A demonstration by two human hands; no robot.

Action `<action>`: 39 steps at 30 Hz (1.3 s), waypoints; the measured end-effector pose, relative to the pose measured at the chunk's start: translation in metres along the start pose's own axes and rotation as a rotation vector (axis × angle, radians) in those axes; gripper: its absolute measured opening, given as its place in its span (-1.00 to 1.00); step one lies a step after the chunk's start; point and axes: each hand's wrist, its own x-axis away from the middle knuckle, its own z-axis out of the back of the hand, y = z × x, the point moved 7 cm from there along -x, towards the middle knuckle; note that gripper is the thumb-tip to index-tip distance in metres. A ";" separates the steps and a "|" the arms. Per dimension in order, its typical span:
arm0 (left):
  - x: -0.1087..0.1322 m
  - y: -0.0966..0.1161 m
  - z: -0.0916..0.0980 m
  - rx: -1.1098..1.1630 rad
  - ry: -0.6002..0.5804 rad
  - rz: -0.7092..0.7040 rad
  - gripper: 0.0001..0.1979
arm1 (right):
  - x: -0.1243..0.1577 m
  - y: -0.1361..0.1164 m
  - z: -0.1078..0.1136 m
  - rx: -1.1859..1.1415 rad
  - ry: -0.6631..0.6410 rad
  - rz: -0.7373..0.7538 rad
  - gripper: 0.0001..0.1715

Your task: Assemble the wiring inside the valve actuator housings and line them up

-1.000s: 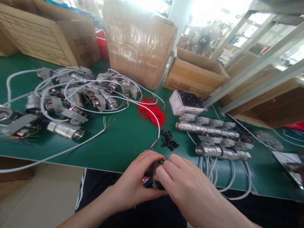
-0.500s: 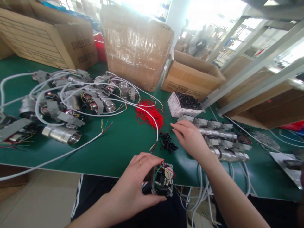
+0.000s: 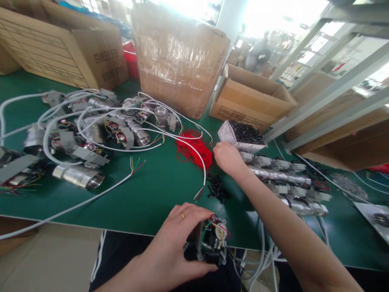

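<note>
My left hand (image 3: 182, 239) is wrapped round a small wired device (image 3: 214, 239) at the table's front edge; its open face shows red, green and yellow wires. My right hand (image 3: 229, 160) is closed, fingers curled down beside the bundle of red wire (image 3: 194, 150); what it holds, if anything, is hidden. A small pile of black parts (image 3: 218, 188) lies just below it. Right behind that hand stands a white box of black pieces (image 3: 241, 136). A white cable with bared ends (image 3: 203, 172) runs between the red bundle and the black pile.
Metal valve bodies with grey brackets and cables (image 3: 91, 125) crowd the left of the green table (image 3: 158, 182). More metal units (image 3: 285, 176) stand in rows on the right. Cardboard boxes (image 3: 182, 61) and a white metal frame (image 3: 328, 97) stand behind.
My right hand has moved up and left, from above the black pile towards the red bundle, and its fingers have curled in. My left hand still holds the device; the view has shifted slightly.
</note>
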 end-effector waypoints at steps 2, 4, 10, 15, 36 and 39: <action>0.000 -0.001 0.000 -0.006 0.001 -0.010 -0.27 | -0.002 0.002 0.006 -0.061 0.032 -0.022 -0.90; 0.001 0.001 0.000 -0.043 0.006 -0.022 -0.24 | -0.002 0.007 0.017 -0.147 0.084 -0.054 -0.90; 0.005 0.010 0.001 -0.228 0.011 -0.002 -0.25 | 0.020 0.032 0.058 -0.507 0.187 -0.139 -0.91; 0.009 0.003 -0.006 -0.176 -0.024 0.161 -0.31 | 0.065 0.027 0.081 -0.812 0.120 -0.121 -0.84; 0.017 -0.006 -0.020 0.502 0.156 0.459 -0.38 | 0.176 0.010 0.023 -0.506 -0.082 -0.218 -0.83; 0.019 -0.012 -0.022 0.503 0.188 0.422 -0.42 | 0.183 0.022 0.027 -0.369 0.053 -0.258 -0.75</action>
